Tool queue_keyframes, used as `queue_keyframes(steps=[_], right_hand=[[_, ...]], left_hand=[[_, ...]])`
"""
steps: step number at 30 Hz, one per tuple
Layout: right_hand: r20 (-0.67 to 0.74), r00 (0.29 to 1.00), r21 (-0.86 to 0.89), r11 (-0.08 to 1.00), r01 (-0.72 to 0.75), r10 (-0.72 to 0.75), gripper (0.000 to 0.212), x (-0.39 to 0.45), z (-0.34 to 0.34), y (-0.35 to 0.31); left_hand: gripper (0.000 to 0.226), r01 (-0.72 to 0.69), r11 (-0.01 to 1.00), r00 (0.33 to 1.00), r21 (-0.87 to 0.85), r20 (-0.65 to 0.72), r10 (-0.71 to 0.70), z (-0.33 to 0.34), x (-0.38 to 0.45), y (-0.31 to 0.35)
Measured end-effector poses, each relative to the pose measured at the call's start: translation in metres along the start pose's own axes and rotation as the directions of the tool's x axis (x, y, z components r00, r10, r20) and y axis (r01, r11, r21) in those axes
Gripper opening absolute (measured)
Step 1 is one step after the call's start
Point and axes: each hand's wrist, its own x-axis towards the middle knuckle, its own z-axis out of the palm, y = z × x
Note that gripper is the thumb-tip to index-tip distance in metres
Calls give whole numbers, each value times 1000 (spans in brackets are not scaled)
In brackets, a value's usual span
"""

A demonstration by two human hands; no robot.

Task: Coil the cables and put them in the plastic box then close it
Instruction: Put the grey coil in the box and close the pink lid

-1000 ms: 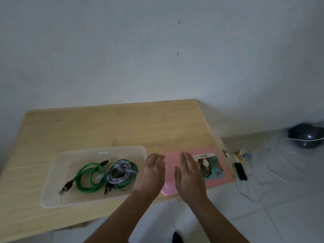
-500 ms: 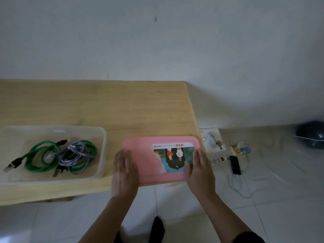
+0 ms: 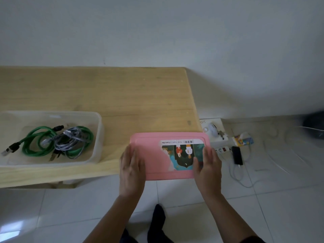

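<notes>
The wooden table (image 3: 108, 95) stood against the wall in front of me. On its left part sat the clear plastic box (image 3: 98, 137), open on top. The pink lid (image 3: 154, 155) lay at the table's front right corner, its near edge reaching out past the table's front edge. Beyond the table's right end was the white tiled floor (image 3: 280, 199). On the floor by the wall lay a white box (image 3: 219, 135) with small things on it, a power strip (image 3: 223, 149), a black phone (image 3: 237, 155) on a white cord, and a small colourful packet (image 3: 242, 140)
</notes>
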Motion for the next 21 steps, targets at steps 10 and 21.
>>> queue_keyframes(steps=[10,21], right_hand=[[-127,991,-46,998,35,-41,48,12,-38,-24],[-104,977,158,967,202,-187,51,-18,-13,-174]], left_hand=[[37,12,997,992,-81,-126,-22,-26,7,32],[33,81,997,933,5,-353,-74,-162,27,-41]])
